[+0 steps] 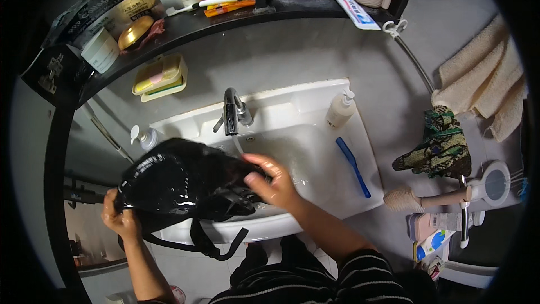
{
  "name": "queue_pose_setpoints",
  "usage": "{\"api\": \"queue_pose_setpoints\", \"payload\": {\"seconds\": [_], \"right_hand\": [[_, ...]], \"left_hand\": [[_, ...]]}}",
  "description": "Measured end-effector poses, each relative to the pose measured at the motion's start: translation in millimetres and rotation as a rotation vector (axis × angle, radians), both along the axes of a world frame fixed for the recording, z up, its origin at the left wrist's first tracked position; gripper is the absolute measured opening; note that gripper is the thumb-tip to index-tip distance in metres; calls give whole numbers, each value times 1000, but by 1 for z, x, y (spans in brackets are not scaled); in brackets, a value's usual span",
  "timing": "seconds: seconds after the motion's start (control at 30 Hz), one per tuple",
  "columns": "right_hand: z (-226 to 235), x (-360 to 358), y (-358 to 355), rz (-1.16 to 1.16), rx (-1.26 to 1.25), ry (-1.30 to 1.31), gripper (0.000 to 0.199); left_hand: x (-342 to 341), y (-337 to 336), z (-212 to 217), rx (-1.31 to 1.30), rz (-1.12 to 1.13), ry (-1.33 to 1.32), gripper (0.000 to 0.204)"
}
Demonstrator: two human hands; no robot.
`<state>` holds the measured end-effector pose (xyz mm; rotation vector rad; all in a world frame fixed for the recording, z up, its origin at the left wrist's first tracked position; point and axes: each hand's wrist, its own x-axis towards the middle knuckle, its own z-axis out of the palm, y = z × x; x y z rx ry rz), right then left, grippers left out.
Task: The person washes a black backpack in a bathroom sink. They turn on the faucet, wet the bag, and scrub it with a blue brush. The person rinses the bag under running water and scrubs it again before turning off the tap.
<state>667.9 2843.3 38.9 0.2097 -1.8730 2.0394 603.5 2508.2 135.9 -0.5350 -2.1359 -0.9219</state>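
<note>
A wet, shiny black bag (180, 180) with dangling straps hangs over the left half of a white sink (315, 202). My left hand (119, 217) grips the bag's left edge. At the bag's right side my right hand (271, 181) clutches the black fabric, just in front of the basin. Water runs in a thin stream from the chrome tap (232, 114) down behind the bag.
A blue toothbrush (353, 166) lies on the sink's right rim, near a white pump bottle (341, 109); another pump bottle (144, 137) stands at the left. A yellow soap dish (161, 77) hangs on the wall. Towels (485, 79) and a patterned cloth (439, 145) hang right.
</note>
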Motion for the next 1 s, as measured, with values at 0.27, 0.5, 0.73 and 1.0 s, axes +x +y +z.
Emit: {"api": "queue_pose_setpoints", "payload": {"seconds": [0.27,0.5,0.73,1.0], "right_hand": [[-200,-23,73,-118,664,-817,33],[-218,-63,24,382,1270,-917,48],[-244,-80,6,620,1551,-796,48],[-355,-87,5,334,1527,-522,57]], "left_hand": [[-26,-21,28,68,-13,61,27],[-16,-70,-6,217,76,-24,20],[32,-109,-44,184,215,-124,22],[49,-125,-19,219,173,-68,20]]}}
